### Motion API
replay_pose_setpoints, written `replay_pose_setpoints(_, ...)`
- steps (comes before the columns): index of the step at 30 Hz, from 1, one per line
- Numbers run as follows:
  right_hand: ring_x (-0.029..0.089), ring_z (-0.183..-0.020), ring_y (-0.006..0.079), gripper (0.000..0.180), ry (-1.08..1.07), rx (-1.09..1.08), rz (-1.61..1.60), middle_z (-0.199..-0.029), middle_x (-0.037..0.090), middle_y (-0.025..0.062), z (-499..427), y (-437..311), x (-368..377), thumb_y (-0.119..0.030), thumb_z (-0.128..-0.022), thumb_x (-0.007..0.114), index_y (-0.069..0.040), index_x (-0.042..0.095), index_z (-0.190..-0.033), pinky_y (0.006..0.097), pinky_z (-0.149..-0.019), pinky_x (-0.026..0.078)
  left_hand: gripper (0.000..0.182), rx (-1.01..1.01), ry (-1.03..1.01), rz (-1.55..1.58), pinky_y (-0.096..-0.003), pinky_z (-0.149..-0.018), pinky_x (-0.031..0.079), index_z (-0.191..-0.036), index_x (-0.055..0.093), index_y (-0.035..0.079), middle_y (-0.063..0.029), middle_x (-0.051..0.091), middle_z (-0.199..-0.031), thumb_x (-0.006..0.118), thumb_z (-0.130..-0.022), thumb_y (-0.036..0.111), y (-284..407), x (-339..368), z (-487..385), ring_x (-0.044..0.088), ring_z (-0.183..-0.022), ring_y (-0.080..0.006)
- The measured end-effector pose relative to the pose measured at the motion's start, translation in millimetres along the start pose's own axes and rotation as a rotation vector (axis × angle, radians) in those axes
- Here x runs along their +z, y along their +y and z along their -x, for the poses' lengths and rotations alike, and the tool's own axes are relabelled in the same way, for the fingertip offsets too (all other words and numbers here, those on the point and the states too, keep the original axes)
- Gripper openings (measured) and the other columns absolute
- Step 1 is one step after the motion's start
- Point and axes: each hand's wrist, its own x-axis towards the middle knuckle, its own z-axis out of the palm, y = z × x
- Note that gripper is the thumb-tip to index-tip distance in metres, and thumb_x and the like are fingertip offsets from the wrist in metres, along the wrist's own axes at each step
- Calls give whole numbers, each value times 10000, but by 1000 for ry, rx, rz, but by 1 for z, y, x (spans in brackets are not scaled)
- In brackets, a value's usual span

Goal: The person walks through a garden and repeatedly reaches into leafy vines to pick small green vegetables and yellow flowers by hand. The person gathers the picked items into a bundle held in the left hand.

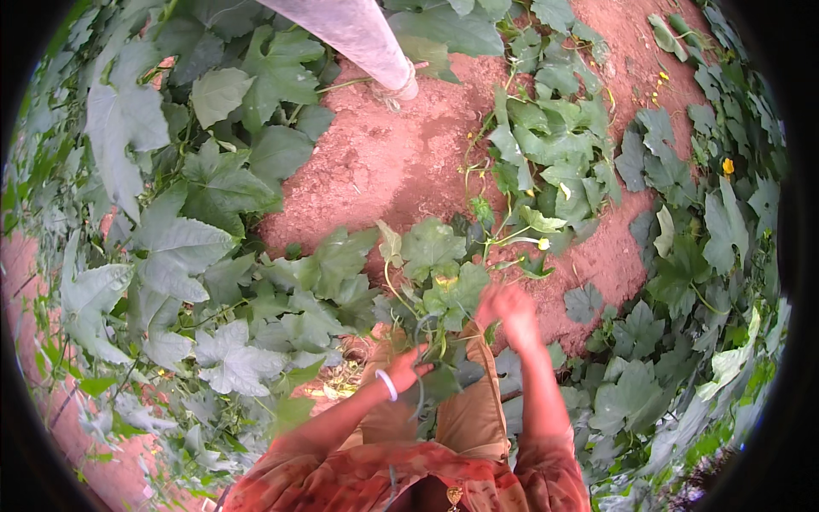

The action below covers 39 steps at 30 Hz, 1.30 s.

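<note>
My left hand (404, 372), with a white bangle (386, 384) at the wrist, reaches in among vine stems and leaves in front of my knees. Its fingers lie against a thin grey-blue cord (420, 390) that hangs down in a curve; whether they grip the cord or a stem is hard to see. Right of it, my right hand (508, 308) is blurred, its fingers bunched beside a lobed green leaf (457, 291). What lies in those fingers cannot be made out. Just above, a vine shoot carries a yellow flower bud (544, 244).
A pale post (358, 45) with cord tied round its lower end slants in from the top. Reddish bare soil (377, 166) lies beyond the hands. Large-leaved vines (185, 249) spread on the left, and more vines (665, 281) on the right, with a yellow flower (728, 166).
</note>
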Motion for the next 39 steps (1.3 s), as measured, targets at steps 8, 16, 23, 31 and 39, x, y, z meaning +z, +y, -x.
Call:
replay_pose_setpoints(8,580,-1069,455,767,769,142,1069,-1201,586,278,-183,74,-90,-372,-783,737,64,383,-1305,476,-965,452,593,-116,-164,182,-307,-997,449,-1427,427,52,-162,591,-1315,671,-922,245,22,25,45,583,-1175,-217)
replay_pose_setpoints(16,358,-482,71,220,604,448,-356,-836,575,29,-174,91,-97,-226,-969,565,-119,513,-1153,249,-408,312,575,32,-403,135,-315,-1045,416,-1427,432,69,-130,564,-1356,669,-924,215,-5,41,73,534,-1236,-198)
replay_pose_setpoints(23,335,-490,55,90,502,241,-788,-743,510,-16,-85,50,-128,-187,-987,514,-109,541,-1023,215,-459,285,502,-160,-272,712,-327,-1008,452,-1356,528,104,-23,590,-1279,646,-878,6,-33,7,72,560,-1177,-190)
replay_pose_setpoints(31,323,-474,58,197,580,114,-773,-692,445,-33,-24,-1,-122,-190,-991,505,-59,528,-1136,214,-446,280,453,-226,62,1070,-344,-943,473,-1323,546,62,-93,635,-1159,604,-873,64,-17,-43,60,611,-1057,-203)
replay_pose_setpoints(39,434,-556,167,277,569,148,-144,-771,524,37,79,45,6,-237,-1012,443,-93,482,-1245,293,-504,395,592,-106,74,1018,-403,-913,485,-1335,446,16,-83,590,-1235,663,-899,353,71,-67,6,527,-1169,-228)
